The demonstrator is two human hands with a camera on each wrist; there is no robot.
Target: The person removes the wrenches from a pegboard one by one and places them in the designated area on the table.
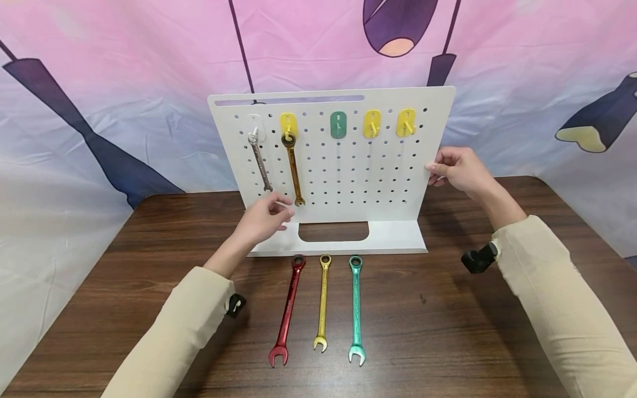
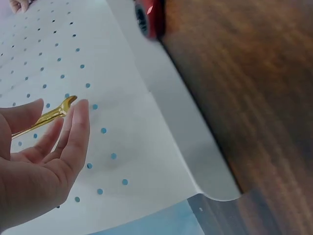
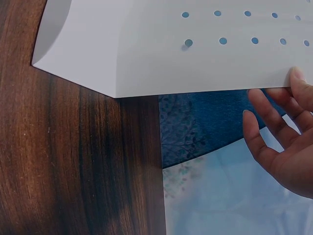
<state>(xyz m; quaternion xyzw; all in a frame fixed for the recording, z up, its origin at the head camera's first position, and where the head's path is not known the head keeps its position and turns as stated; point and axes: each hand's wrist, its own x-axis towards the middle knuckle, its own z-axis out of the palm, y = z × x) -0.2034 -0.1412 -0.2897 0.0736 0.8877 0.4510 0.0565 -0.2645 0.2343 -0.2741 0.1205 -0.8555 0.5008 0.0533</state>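
A white pegboard (image 1: 358, 166) stands upright on its base. Its right edge is pinched by my right hand (image 1: 460, 168), thumb in front and fingertips behind. My left hand (image 1: 264, 218) is in front of the board's lower left, thumb and fingers apart with nothing held. Just beyond those fingers hangs a gold wrench (image 1: 294, 171) from a yellow hook (image 1: 288, 122). Beside it a silver wrench (image 1: 260, 163) hangs from a white hook (image 1: 256, 126), its lower end close to the left hand. In the left wrist view the gold wrench's open end (image 2: 66, 104) shows behind the fingers.
On the brown table (image 1: 423, 342), before the board, lie a red wrench (image 1: 288, 309), a yellow wrench (image 1: 323, 301) and a green wrench (image 1: 356, 309). A green hook (image 1: 338, 125) and two yellow hooks, one middle (image 1: 371, 123) and one right (image 1: 406, 122), hold nothing. A patterned cloth (image 1: 164, 110) hangs behind.
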